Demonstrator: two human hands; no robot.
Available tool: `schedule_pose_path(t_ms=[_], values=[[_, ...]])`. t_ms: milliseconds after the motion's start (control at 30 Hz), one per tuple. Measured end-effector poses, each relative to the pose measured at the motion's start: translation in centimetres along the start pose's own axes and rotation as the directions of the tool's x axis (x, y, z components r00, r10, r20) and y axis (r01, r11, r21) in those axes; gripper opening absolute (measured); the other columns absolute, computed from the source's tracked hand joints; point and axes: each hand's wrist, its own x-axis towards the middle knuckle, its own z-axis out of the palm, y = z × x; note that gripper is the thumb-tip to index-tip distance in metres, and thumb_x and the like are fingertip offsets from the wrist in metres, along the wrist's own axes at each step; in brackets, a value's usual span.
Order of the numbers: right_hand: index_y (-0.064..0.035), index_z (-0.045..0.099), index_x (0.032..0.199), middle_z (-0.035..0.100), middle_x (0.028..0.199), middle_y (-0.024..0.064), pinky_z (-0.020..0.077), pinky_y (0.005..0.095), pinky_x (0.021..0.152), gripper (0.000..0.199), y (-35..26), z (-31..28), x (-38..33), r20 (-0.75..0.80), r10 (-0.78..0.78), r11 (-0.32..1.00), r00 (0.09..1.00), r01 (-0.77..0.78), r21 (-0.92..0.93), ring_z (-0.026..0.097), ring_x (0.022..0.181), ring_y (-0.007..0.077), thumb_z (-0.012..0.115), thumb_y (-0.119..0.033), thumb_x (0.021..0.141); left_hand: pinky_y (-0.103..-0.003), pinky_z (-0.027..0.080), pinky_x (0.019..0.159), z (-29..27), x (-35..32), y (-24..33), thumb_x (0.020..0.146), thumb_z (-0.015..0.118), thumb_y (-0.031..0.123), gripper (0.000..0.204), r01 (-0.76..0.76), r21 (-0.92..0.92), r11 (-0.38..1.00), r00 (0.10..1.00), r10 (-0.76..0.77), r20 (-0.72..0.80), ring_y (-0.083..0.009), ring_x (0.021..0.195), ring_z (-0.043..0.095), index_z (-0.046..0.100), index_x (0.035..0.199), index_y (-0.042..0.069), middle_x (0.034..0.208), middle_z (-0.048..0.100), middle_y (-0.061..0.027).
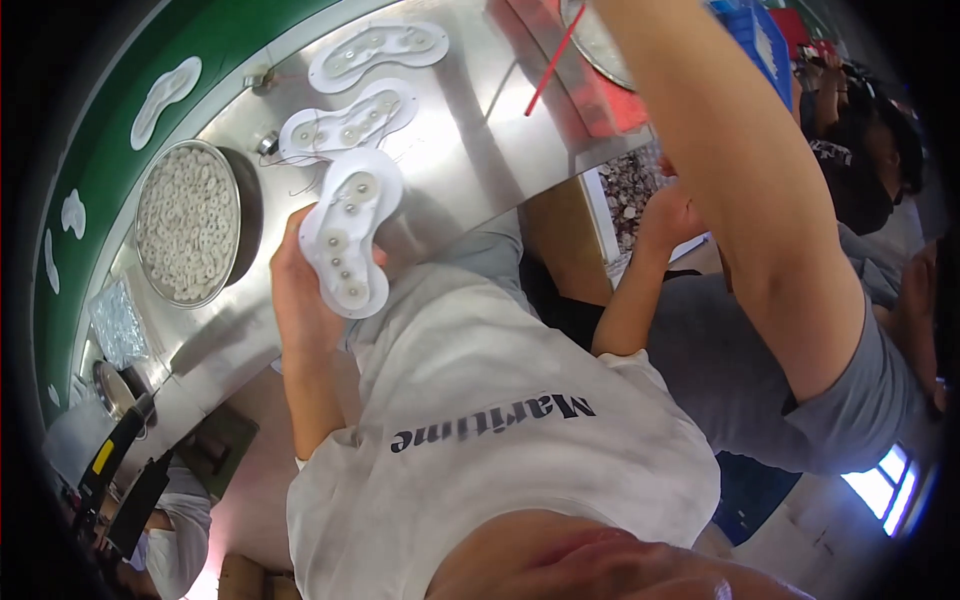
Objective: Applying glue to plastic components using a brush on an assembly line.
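- left hand: i see it at the steel table edge, fingers wrapped round a white pad studded with round discs, held tilted just above the table.
- right hand: i can't tell its state; only the bare arm shows, reaching up across the table's far end, hand out of view.
- two more pads lie flat on the table just past the held one.
- pan of small white rings, left of the held pad.
- green belt beyond, carrying white pieces.
- red stick near the arm.
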Motion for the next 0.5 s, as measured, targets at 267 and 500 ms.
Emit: schedule_pose_path(t_ms=[267, 500], values=[[0.0054, 0.053, 0.098, 0.064, 0.073, 0.0122, 0.0480, 0.0235, 0.057, 0.017, -1.0, 0.3, 2.6, 0.087, 0.277, 0.831, 0.957, -0.284, 0.478, 0.059, 0.061, 0.0141, 0.050, -0.011, 0.092, -0.044, 0.049, 0.078, 3.9, 1.5, -0.6, 0.096, 0.019, 0.043, 0.060, 0.144, -0.303, 0.942, 0.978, -0.089, 0.187, -0.0268, 0.084, 0.061, 0.039, 0.132, 0.000, 0.103, 0.060, -0.0217], [0.0060, 0.056, 0.098, 0.065, 0.075, 0.0121, 0.0506, 0.0231, 0.061, 0.016, -0.4, 0.9, 3.1, 0.145, 0.277, 0.832, 0.950, -0.312, 0.458, 0.062, 0.064, 0.0135, 0.054, -0.008, 0.090, -0.042, 0.049, 0.079, 7.7, 2.1, -2.1, 0.096, 0.019, 0.042, 0.057, 0.089, -0.269, 0.959, 0.974, -0.027, 0.227, -0.0271, 0.086, 0.061, 0.042, 0.128, 0.000, 0.102, 0.061, -0.0217]])
